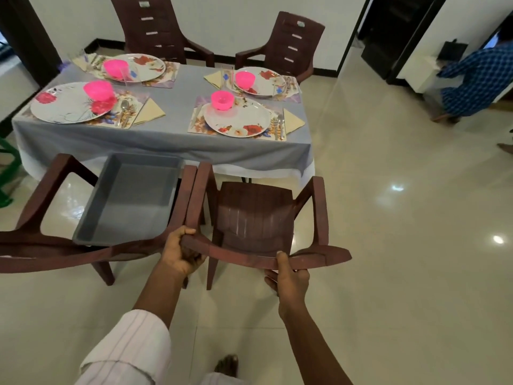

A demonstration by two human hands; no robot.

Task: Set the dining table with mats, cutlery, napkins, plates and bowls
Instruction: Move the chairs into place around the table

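Observation:
The dining table (pixel 166 140) has a grey cloth and several place settings. Each has a floral mat, a flowered plate (pixel 237 120), a pink bowl (pixel 222 100), cutlery (pixel 280 125) and a folded yellow napkin (pixel 291 120). A brown plastic chair (pixel 258 218) stands at the near right side of the table. My left hand (pixel 180 254) grips the left end of its top rail. My right hand (pixel 288 276) grips the rail further right.
A second brown chair (pixel 55 245) at the near left carries an empty grey tray (pixel 130 201). Two more chairs (pixel 155 29) stand beyond the table. A person in a blue checked shirt (pixel 477 81) bends at the far right. The floor is glossy tile.

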